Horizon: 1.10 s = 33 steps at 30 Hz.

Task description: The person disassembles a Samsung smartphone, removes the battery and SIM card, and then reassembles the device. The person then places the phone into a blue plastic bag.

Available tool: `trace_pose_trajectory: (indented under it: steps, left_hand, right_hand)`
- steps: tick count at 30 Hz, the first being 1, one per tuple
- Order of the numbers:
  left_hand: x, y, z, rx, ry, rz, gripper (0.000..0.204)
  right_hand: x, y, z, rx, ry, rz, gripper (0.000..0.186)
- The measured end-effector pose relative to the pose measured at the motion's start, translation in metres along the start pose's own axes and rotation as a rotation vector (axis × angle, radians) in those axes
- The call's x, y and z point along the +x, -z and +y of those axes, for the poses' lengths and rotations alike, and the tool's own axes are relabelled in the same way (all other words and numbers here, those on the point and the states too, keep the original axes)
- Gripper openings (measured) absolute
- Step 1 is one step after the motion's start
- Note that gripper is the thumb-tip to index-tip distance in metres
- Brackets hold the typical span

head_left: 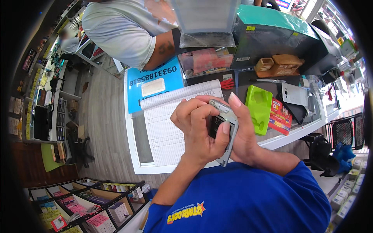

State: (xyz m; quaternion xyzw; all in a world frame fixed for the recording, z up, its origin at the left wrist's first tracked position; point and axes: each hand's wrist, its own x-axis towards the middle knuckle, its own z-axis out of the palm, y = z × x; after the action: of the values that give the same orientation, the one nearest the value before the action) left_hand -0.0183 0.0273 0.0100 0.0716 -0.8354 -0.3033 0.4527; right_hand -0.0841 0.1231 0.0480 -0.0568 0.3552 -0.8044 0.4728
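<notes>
A smartphone [232,134] with its back cover off is held tilted above the counter's near edge, its dark battery showing inside a silvery frame. My right hand [245,134] wraps round its right side, the thumb up near the top corner. My left hand [200,126] grips the phone from the left, with fingers curled at its upper end and the thumb over the battery. Below my left hand lies an open ruled notebook [165,130]. To the right are a lime-green phone case [258,106] and a white phone back cover [294,94].
A red card pack [280,119] lies by the green case. Behind are a pen [268,80], a wooden holder [285,65], a clear box of papers [206,62] and a teal-topped box [272,23]. Across the counter, another person's arm [165,50] rests near a blue sign [134,83].
</notes>
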Motion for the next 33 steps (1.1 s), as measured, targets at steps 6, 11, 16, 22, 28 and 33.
trace_pose_trajectory:
  steps: [6,11,16,22,28,33]
  left_hand:
    - [0.009,0.004,-0.005,0.015,-0.067,-0.093,0.017]
    - [0.011,0.002,0.000,-0.044,-0.041,-0.140,0.014]
    - [0.005,0.003,0.005,-0.075,-0.011,-0.201,0.013]
    - [-0.004,0.004,0.007,-0.088,0.004,-0.236,0.009]
    - [-0.005,0.006,0.005,-0.083,0.050,-0.279,0.008]
    - [-0.004,0.003,0.003,-0.079,0.035,-0.254,0.009]
  right_hand:
    - [0.000,-0.003,-0.001,0.097,-0.047,0.073,0.062]
    - [-0.002,0.008,0.000,0.125,-0.063,0.076,0.058]
    - [-0.012,0.013,0.000,0.188,-0.208,0.135,0.051]
    - [-0.021,0.013,0.004,0.132,-0.181,0.141,0.048]
    - [-0.020,0.013,0.006,0.111,-0.219,0.146,0.049]
    - [-0.020,0.011,0.004,0.100,-0.247,0.153,0.048]
